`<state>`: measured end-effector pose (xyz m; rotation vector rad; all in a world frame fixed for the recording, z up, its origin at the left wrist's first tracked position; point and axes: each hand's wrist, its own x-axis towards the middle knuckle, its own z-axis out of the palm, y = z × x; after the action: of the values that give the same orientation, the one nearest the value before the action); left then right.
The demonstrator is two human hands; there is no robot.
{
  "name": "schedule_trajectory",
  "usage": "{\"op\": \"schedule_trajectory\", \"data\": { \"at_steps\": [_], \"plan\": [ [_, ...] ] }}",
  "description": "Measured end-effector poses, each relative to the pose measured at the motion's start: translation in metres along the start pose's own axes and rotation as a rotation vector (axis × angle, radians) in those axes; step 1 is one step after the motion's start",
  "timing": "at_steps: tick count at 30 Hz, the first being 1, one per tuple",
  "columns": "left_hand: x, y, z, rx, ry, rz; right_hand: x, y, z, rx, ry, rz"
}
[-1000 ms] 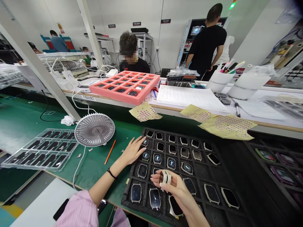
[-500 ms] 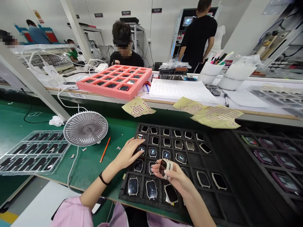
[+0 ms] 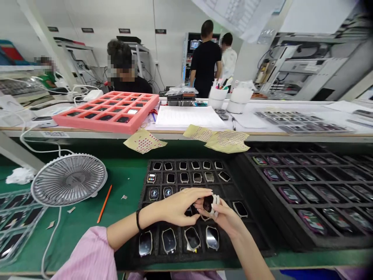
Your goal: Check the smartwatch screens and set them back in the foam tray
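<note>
A black foam tray with several smartwatch bodies in its pockets lies on the green mat in front of me. My right hand is closed around one white-cased watch body, held just above the tray's middle. My left hand has come across to it, fingers curled, with the index finger stretched over the top of the watch and the thumb near its left side. A black band sits on my left wrist.
A small grey fan and an orange pencil lie left of the tray. A second black tray with purple-cased watches sits to the right. A pink tray, papers and yellow sticker sheets are on the raised shelf. People work behind it.
My left hand left the watches at the tray's left edge and moved right to the watch in my right hand. The view swung to the right.
</note>
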<state>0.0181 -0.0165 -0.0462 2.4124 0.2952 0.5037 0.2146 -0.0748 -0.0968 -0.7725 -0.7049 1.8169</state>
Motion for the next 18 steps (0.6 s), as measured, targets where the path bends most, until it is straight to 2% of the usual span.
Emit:
{"op": "schedule_trajectory", "data": {
  "at_steps": [5, 9, 13, 18],
  "plan": [
    [0.054, -0.022, 0.024, 0.018, 0.006, 0.042, 0.000, -0.022, -0.036, -0.047, 0.115, -0.032],
    [0.085, -0.042, 0.044, -0.049, 0.055, 0.012, 0.004, -0.036, -0.059, -0.094, 0.188, -0.046],
    [0.099, -0.054, 0.056, -0.076, 0.100, -0.008, 0.008, -0.041, -0.076, -0.104, 0.181, -0.051],
    [0.104, -0.060, 0.062, -0.077, 0.098, -0.038, 0.012, -0.039, -0.087, -0.103, 0.169, -0.041]
  ]
}}
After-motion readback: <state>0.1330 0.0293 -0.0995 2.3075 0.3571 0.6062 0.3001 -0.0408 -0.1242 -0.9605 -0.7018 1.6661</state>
